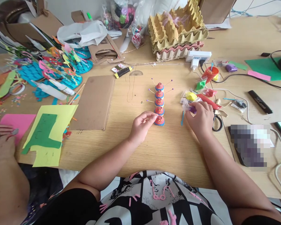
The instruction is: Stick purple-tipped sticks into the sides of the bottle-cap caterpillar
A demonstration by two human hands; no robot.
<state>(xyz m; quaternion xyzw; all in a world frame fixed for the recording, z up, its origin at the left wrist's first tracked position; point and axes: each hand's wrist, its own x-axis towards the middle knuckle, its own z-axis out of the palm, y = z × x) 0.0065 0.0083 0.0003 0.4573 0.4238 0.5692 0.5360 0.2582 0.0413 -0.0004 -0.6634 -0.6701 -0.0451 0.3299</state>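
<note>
Several small red-and-blue clay figures (159, 102) with yellow faces stand in a row running away from me. Thin stalks with purple tips (171, 80) stick out from the farther ones. My left hand (140, 126) is closed in a pinch, fingertips at the nearest figure (159, 121); what they pinch is too small to make out. To the right of the row, my right hand (202, 118) grips a small clear bag of purple clay (192, 109), partly covered by its fingers. Beside it lie bags of yellow clay (191, 96), green clay (200, 84) and red clay (210, 92).
Black-handled scissors (217, 123) lie beyond my right hand, near a white cable (247, 109) and a phone (236, 150). Cardboard (93, 103) and yellow paper (49, 157) lie left. Another person's hand (2, 137) works at far left. Egg trays (178, 37) stack behind.
</note>
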